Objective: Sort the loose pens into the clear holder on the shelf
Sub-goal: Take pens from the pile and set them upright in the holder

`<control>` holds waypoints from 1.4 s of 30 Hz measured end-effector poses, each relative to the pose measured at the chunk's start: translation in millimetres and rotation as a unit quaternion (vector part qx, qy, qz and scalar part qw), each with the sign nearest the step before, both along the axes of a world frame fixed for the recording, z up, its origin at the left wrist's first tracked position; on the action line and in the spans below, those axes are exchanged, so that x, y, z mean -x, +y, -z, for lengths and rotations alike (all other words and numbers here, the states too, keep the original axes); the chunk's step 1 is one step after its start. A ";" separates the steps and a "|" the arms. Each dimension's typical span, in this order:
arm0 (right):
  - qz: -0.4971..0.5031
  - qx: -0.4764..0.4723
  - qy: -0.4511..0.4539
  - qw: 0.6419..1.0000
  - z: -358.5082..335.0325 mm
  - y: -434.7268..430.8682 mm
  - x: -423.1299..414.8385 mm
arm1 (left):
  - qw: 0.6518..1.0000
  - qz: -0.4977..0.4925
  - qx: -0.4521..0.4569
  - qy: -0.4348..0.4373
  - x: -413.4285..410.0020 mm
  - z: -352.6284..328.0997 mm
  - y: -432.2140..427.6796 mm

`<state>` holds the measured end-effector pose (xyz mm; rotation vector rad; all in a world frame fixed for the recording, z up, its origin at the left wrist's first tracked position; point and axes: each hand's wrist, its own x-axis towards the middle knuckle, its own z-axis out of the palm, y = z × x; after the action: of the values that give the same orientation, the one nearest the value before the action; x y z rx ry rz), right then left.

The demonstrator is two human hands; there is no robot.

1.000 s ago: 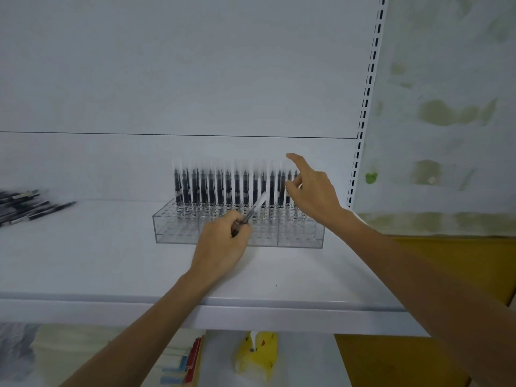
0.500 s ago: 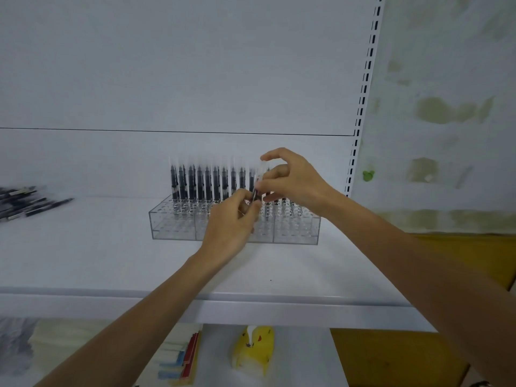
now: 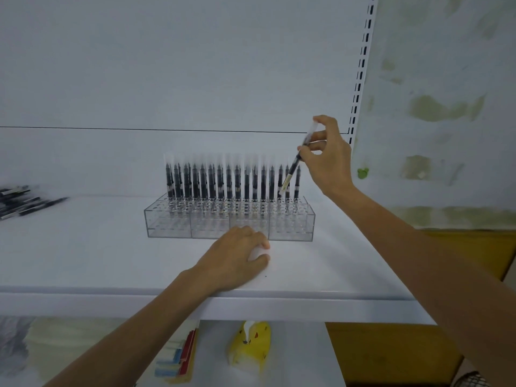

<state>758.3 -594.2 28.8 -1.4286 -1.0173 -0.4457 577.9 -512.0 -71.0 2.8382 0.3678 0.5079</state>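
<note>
A clear holder with a grid of holes stands on the white shelf. Several black pens stand upright along its back rows. My right hand is above the holder's right end, shut on one pen that tilts, tip down and to the left, over the back row. My left hand rests palm down on the shelf just in front of the holder, fingers curled, with nothing seen in it. A pile of loose pens lies at the shelf's far left.
A slotted upright rail bounds the shelf on the right, with a stained wall beyond. Below the shelf are a yellow object and stacked coloured paper. The shelf's front edge runs across below my left wrist.
The pen passed from my left hand to my right hand. My right hand lifted it up and right over the holder's end. My left hand dropped back onto the shelf.
</note>
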 end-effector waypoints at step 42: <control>-0.122 0.261 -0.196 0.937 60.8 236.8 308.0 | 0.953 -0.271 0.020 -0.135 329.6 -19.6 181.6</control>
<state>450.3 -357.4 -32.0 -1.6836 -1.7116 -0.2911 248.3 -330.4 -51.4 2.5539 1.0939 0.9618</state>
